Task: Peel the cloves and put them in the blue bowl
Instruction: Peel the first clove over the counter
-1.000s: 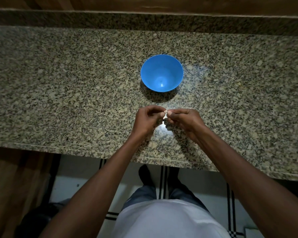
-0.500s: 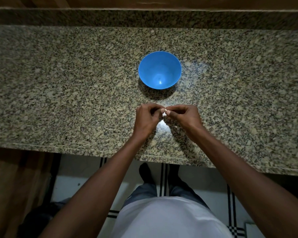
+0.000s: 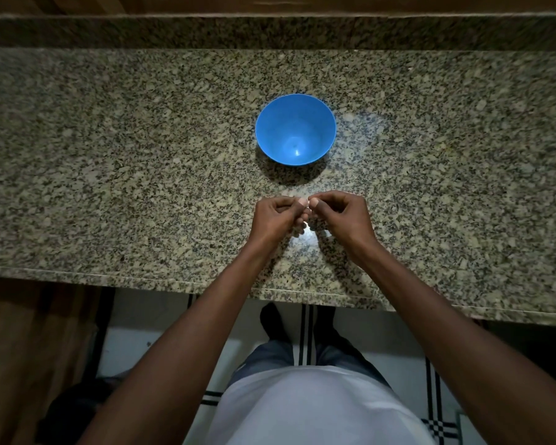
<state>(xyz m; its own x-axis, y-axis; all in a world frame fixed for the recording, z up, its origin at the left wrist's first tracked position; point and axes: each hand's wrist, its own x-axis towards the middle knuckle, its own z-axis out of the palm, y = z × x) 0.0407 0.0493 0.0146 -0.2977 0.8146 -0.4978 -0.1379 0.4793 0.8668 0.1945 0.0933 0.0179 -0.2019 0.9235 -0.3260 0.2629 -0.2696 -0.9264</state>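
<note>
A blue bowl [image 3: 295,128] stands upright on the speckled granite counter [image 3: 109,162], and I see nothing inside it. Just in front of the bowl, my left hand [image 3: 275,220] and my right hand [image 3: 341,216] meet fingertip to fingertip. Between the thumbs and forefingers they pinch a small pale clove [image 3: 307,203], of which only a sliver shows. The other fingers of both hands are curled under. Both hands hover low over the counter, about a hand's width short of the bowl.
A raised granite ledge [image 3: 270,32] runs along the back of the counter. The counter's front edge [image 3: 142,277] lies just behind my wrists. Below it are a tiled floor with dark stripes and my legs.
Both hands have stayed pinched together on the clove, with small finger shifts. The camera has tilted slightly, so bowl and hands sit a little higher in view.
</note>
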